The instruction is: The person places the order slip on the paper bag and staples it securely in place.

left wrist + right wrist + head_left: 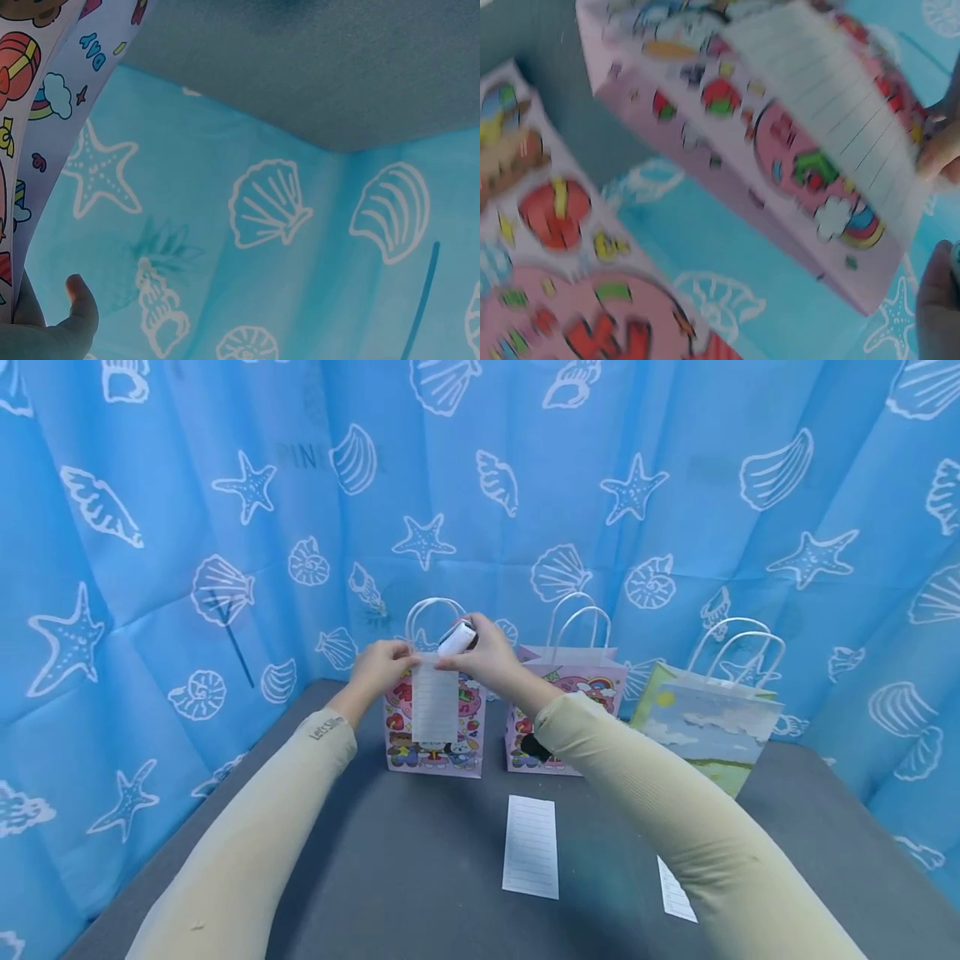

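A pink cartoon-print paper bag [397,739] with white handles stands upright at the left, a narrow lined paper sheet [435,710] hanging over its front. My left hand [384,664] pinches the sheet's top left corner at the bag's upper edge. The right hand [483,653] grips a small white block-shaped tool [457,639], dark at its end, close over the sheet's top right corner. In the right wrist view the lined sheet [832,97] lies against the bag's printed face. The left wrist view shows part of the left hand [56,330] beside the bag's side.
Another pink bag [517,735] stands to the right, partly behind my right arm, with a black round patch low on its front. Farther right is a landscape-print bag [705,718]. Two lined sheets, one whole sheet [531,847] and one partly hidden sheet [675,893], lie on the dark table [420,877].
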A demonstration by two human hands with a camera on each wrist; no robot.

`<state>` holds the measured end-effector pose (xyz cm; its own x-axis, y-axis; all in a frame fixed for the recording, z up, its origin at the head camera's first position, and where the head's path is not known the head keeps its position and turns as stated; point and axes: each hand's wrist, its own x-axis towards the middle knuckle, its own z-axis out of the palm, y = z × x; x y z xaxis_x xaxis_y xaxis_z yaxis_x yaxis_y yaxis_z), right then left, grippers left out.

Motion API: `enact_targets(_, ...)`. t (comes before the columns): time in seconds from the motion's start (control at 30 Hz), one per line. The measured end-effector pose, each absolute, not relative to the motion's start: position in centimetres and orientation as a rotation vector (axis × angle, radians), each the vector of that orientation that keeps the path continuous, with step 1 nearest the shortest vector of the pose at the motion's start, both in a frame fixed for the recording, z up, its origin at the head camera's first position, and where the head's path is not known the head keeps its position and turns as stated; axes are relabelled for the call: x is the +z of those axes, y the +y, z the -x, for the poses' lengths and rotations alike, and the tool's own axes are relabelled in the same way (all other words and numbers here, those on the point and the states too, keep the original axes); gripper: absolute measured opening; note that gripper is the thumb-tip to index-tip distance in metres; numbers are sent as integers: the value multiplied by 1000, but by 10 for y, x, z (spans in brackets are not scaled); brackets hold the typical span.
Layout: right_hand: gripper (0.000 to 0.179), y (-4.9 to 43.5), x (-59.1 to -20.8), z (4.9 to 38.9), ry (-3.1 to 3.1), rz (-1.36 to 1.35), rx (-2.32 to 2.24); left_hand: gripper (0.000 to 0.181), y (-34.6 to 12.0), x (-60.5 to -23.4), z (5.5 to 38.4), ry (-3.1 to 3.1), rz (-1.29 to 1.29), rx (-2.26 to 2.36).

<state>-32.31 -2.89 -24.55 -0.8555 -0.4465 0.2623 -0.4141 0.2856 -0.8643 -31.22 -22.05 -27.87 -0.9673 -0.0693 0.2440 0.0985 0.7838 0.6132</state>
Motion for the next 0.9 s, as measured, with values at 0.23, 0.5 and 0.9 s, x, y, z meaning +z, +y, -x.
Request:
enact_targets(0.23,64,-41,-243,336,2733,1055,-1269,24,-215,-284,315,-2726,43,-950)
enact_targets(0.5,70,-51,-238,344,2808,1113,-995,22,-213,-285,316,-2704,49,-945)
enact_targets(0.9,79,-66,-236,347,2773,1127,-796,23,-220,-285,314,-2674,26,-959)
